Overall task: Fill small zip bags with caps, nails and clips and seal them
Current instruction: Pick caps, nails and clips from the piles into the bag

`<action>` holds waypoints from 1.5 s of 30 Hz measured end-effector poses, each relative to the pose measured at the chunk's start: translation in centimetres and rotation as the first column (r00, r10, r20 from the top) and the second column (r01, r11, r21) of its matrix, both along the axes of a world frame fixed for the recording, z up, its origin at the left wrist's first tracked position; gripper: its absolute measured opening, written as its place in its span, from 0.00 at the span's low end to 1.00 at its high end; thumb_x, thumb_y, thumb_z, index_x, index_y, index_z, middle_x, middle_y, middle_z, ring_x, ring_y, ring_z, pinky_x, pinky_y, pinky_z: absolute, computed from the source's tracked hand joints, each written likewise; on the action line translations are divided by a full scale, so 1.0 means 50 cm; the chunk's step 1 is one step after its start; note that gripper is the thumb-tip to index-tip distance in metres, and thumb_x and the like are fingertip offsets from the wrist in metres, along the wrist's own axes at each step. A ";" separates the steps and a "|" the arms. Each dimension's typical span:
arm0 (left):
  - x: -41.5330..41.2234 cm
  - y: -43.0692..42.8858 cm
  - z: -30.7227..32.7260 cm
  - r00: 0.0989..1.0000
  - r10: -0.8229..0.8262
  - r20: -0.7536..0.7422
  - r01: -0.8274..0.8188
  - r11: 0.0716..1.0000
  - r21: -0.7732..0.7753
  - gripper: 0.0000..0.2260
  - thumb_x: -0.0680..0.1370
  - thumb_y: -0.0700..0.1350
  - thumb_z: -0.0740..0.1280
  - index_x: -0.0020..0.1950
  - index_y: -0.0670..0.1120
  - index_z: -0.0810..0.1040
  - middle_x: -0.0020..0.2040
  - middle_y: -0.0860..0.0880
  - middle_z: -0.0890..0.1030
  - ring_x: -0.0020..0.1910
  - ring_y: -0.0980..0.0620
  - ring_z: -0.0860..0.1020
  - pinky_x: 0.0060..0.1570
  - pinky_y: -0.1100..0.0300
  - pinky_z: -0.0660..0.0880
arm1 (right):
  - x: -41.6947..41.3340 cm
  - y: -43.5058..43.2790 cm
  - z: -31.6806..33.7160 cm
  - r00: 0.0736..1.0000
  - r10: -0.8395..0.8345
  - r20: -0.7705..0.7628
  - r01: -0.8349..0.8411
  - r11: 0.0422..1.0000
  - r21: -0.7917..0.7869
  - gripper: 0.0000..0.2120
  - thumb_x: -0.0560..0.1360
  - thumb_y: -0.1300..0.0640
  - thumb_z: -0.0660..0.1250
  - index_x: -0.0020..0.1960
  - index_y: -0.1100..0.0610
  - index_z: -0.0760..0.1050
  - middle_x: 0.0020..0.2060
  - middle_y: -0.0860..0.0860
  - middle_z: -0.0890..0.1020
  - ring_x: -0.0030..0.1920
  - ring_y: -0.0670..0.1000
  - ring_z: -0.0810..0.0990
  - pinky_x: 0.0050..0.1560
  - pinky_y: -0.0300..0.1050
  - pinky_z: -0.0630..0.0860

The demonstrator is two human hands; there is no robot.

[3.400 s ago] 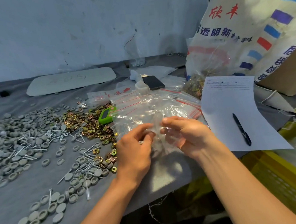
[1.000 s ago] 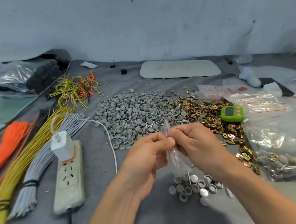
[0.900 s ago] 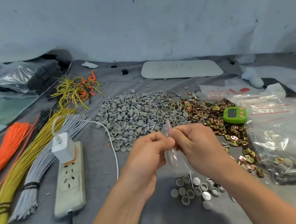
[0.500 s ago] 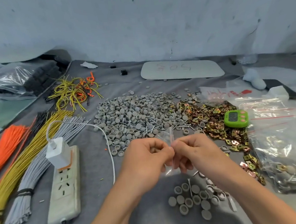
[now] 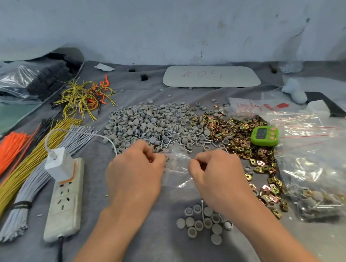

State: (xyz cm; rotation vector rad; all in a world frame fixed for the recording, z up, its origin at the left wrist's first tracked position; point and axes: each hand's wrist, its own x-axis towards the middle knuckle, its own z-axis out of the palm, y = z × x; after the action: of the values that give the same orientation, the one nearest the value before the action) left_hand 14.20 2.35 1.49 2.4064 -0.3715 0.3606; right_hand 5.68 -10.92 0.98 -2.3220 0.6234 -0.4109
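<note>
A small clear zip bag hangs stretched between my hands above the grey cloth. My left hand pinches its left top edge and my right hand pinches its right top edge. Just beyond lies a big heap of grey caps with loose nails along its near side. To the right spreads a pile of brass clips. A small group of grey caps with a nail lies near me, below my right wrist. Whether the bag holds anything I cannot tell.
A green timer sits on the clips. Clear bags of filled packets lie at right. A power strip with a white charger and bundles of yellow, grey and orange wires lie at left. A white board rests by the wall.
My view swung left from the bag pile and paper to the parts heaps. My hands, pressed together on the bag's top, have pulled apart, spreading the bag sideways.
</note>
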 end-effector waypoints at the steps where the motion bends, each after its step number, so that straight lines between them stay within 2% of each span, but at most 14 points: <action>1: -0.007 0.002 0.001 0.998 -0.013 0.055 0.013 1.000 0.003 0.05 0.74 0.49 0.72 0.41 0.54 0.77 0.29 0.57 0.78 0.32 0.53 0.77 0.37 0.56 0.73 | -0.005 0.002 0.000 1.000 -0.027 0.002 0.027 0.999 -0.018 0.23 0.80 0.52 0.64 0.27 0.54 0.70 0.19 0.45 0.72 0.21 0.45 0.71 0.23 0.35 0.63; 5: -0.051 -0.005 0.006 0.974 -0.067 0.217 0.081 0.995 -0.053 0.06 0.72 0.44 0.75 0.42 0.55 0.82 0.29 0.56 0.80 0.29 0.51 0.78 0.34 0.58 0.75 | -0.017 0.010 0.004 0.991 -0.106 0.086 0.116 0.985 -0.129 0.17 0.73 0.48 0.71 0.29 0.52 0.73 0.21 0.44 0.75 0.26 0.45 0.75 0.32 0.42 0.70; 9: -0.079 -0.020 -0.004 0.967 -0.119 0.225 0.149 0.982 -0.119 0.08 0.73 0.41 0.77 0.44 0.54 0.84 0.33 0.55 0.83 0.32 0.51 0.80 0.34 0.56 0.76 | -0.030 0.017 -0.005 0.922 0.071 0.380 0.008 0.979 -0.202 0.12 0.70 0.55 0.79 0.34 0.50 0.77 0.25 0.42 0.74 0.29 0.46 0.73 0.31 0.32 0.66; 12: -0.074 -0.017 -0.004 0.946 -0.205 0.250 0.260 0.942 -0.213 0.08 0.75 0.41 0.75 0.47 0.54 0.85 0.38 0.58 0.84 0.39 0.57 0.79 0.40 0.62 0.73 | -0.025 0.016 -0.013 0.957 0.123 0.264 -0.096 0.989 -0.113 0.09 0.76 0.56 0.72 0.51 0.44 0.86 0.34 0.40 0.84 0.36 0.44 0.80 0.39 0.37 0.75; 16: -0.069 -0.017 -0.003 0.897 -0.300 0.324 0.361 0.921 -0.146 0.07 0.73 0.42 0.70 0.47 0.54 0.84 0.40 0.57 0.84 0.41 0.58 0.78 0.41 0.68 0.73 | -0.004 0.012 -0.013 0.981 0.172 0.092 -0.184 0.973 0.140 0.15 0.80 0.58 0.65 0.39 0.43 0.82 0.22 0.42 0.74 0.24 0.46 0.69 0.26 0.36 0.65; 18: -0.063 -0.020 -0.004 0.882 -0.309 0.355 0.360 0.929 -0.089 0.08 0.72 0.42 0.70 0.46 0.54 0.84 0.37 0.57 0.83 0.38 0.56 0.78 0.38 0.64 0.74 | 0.001 0.013 -0.009 0.982 0.094 0.163 -0.172 0.795 0.582 0.17 0.80 0.61 0.65 0.37 0.49 0.84 0.21 0.45 0.70 0.24 0.46 0.64 0.25 0.38 0.60; 20: -0.056 -0.022 -0.005 0.872 -0.349 0.344 0.381 0.924 -0.028 0.07 0.72 0.44 0.70 0.47 0.55 0.84 0.38 0.56 0.84 0.35 0.56 0.79 0.37 0.57 0.77 | 0.005 0.006 -0.006 0.973 -0.034 0.230 -0.193 0.433 0.881 0.16 0.80 0.66 0.64 0.41 0.55 0.86 0.25 0.50 0.72 0.24 0.45 0.65 0.23 0.35 0.61; 22: -0.056 -0.024 -0.007 0.879 -0.378 0.291 0.394 0.919 0.003 0.06 0.72 0.47 0.70 0.46 0.56 0.83 0.37 0.56 0.83 0.33 0.55 0.79 0.34 0.57 0.78 | 0.006 -0.002 -0.004 0.957 -0.151 0.247 -0.225 0.153 0.962 0.14 0.81 0.69 0.62 0.48 0.61 0.86 0.30 0.53 0.77 0.25 0.44 0.70 0.25 0.33 0.67; 24: -0.061 -0.029 -0.009 0.897 -0.362 0.254 0.373 0.928 0.007 0.04 0.72 0.47 0.73 0.44 0.55 0.82 0.33 0.56 0.80 0.32 0.55 0.76 0.33 0.57 0.76 | 0.009 -0.006 -0.004 0.940 -0.215 0.265 -0.264 0.036 0.964 0.13 0.80 0.72 0.60 0.55 0.66 0.83 0.34 0.55 0.79 0.28 0.46 0.74 0.29 0.35 0.73; 29: -0.076 -0.054 -0.009 0.860 -0.350 0.372 0.369 0.929 0.022 0.08 0.69 0.39 0.72 0.41 0.50 0.77 0.33 0.55 0.76 0.38 0.53 0.72 0.36 0.59 0.67 | 0.014 0.000 -0.001 0.902 -0.269 0.339 -0.354 -0.010 0.935 0.10 0.66 0.70 0.70 0.46 0.65 0.86 0.41 0.60 0.85 0.38 0.53 0.86 0.40 0.43 0.84; 32: -0.094 -0.064 -0.018 0.794 -0.406 0.453 0.448 0.894 0.016 0.04 0.72 0.40 0.67 0.42 0.49 0.78 0.37 0.54 0.77 0.39 0.54 0.73 0.39 0.58 0.70 | 0.010 0.005 -0.012 0.896 -0.282 0.343 -0.307 0.166 0.937 0.08 0.71 0.73 0.70 0.43 0.63 0.85 0.40 0.60 0.83 0.38 0.54 0.82 0.41 0.44 0.82; 39: -0.107 -0.078 -0.019 0.779 -0.448 0.439 0.490 0.872 0.022 0.24 0.71 0.36 0.70 0.66 0.49 0.81 0.44 0.55 0.81 0.45 0.58 0.74 0.49 0.64 0.71 | 0.000 -0.013 -0.023 0.958 -0.165 0.233 -0.195 0.214 0.957 0.06 0.75 0.60 0.67 0.41 0.58 0.80 0.42 0.58 0.76 0.45 0.57 0.74 0.51 0.56 0.70; 43: -0.093 -0.057 -0.003 0.823 -0.487 0.292 0.490 0.869 0.068 0.32 0.65 0.40 0.74 0.68 0.56 0.78 0.49 0.59 0.79 0.49 0.59 0.74 0.55 0.63 0.72 | -0.002 -0.008 -0.017 0.951 -0.115 0.286 -0.243 0.291 0.926 0.21 0.80 0.70 0.59 0.34 0.56 0.82 0.35 0.55 0.80 0.38 0.52 0.80 0.42 0.47 0.76; 45: -0.074 -0.042 0.001 0.809 -0.540 0.233 0.520 0.842 0.144 0.33 0.62 0.45 0.75 0.67 0.59 0.77 0.58 0.60 0.76 0.60 0.56 0.72 0.63 0.59 0.71 | -0.008 -0.017 -0.012 0.932 -0.096 0.349 -0.318 0.239 0.917 0.19 0.81 0.72 0.58 0.44 0.60 0.85 0.44 0.56 0.87 0.45 0.49 0.87 0.50 0.41 0.83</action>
State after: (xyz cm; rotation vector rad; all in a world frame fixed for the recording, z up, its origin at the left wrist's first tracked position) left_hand 10.51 0.26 1.53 2.1998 -1.1709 0.4129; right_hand 5.30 -11.78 0.40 -0.9790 0.3323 -0.2114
